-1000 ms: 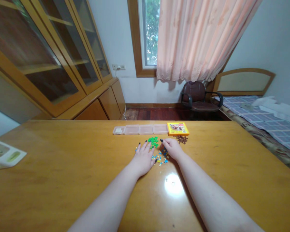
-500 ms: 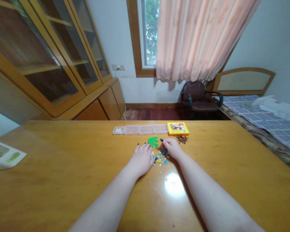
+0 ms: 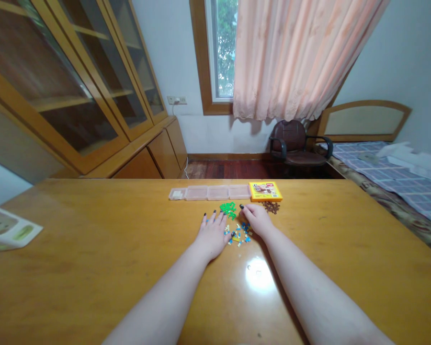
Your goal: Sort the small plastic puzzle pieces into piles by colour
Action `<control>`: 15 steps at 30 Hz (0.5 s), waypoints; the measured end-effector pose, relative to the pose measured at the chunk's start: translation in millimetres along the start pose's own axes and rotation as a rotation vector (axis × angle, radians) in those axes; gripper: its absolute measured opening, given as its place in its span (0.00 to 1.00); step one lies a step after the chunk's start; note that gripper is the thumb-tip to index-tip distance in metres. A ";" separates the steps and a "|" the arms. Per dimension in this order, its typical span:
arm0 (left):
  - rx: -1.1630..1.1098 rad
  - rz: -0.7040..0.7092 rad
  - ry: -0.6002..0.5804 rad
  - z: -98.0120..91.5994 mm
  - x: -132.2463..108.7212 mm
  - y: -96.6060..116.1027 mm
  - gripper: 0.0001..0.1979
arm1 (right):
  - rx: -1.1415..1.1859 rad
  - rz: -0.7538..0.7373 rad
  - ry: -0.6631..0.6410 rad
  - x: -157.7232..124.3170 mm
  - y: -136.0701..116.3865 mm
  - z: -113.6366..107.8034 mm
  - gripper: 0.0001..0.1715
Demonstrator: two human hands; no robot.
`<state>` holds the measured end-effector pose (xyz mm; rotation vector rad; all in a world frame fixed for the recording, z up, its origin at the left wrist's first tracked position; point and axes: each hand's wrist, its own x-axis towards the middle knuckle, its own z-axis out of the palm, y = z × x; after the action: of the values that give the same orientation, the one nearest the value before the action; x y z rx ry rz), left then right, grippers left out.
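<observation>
My left hand (image 3: pixel 212 236) lies flat on the table with its fingers spread. Its thumb touches the left side of a loose pile of small blue, white and yellow building bricks (image 3: pixel 239 234), and its fingertips reach beside a heap of green bricks (image 3: pixel 228 209). To the right of these, my right hand (image 3: pixel 257 219) rests on its side with the fingers curled in. Whatever it may hold is hidden or too small to make out. Just beyond it sits a heap of brown bricks (image 3: pixel 272 207).
Behind the bricks stand a row of clear plastic trays (image 3: pixel 218 192) and a yellow box (image 3: pixel 266 191). White pieces (image 3: pixel 177 194) lie in the leftmost tray. At the table's left edge is a white plastic object (image 3: pixel 12 227). An office chair (image 3: pixel 295 143) stands beyond the table.
The fingers of my left hand have spread a little wider. My right hand keeps nearly the same pose and place. The whole view has shifted very slightly.
</observation>
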<state>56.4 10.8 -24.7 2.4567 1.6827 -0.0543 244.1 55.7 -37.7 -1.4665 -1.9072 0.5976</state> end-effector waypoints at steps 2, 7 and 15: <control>0.001 -0.033 0.037 2.2 3.9 -4.5 0.33 | -0.039 -0.003 0.021 0.8 0.1 0.4 0.23; 0.001 -0.099 0.084 6.0 16.2 -17.7 0.34 | -0.075 -0.032 0.011 1.6 -2.2 3.2 0.15; -0.008 -0.054 0.112 12.2 30.8 -12.2 0.33 | -0.200 -0.147 -0.057 -1.1 -7.7 10.2 0.20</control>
<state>57.1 41.6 -41.9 2.4507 1.7901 0.0847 231.7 52.9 -39.6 -1.4265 -2.1496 0.3937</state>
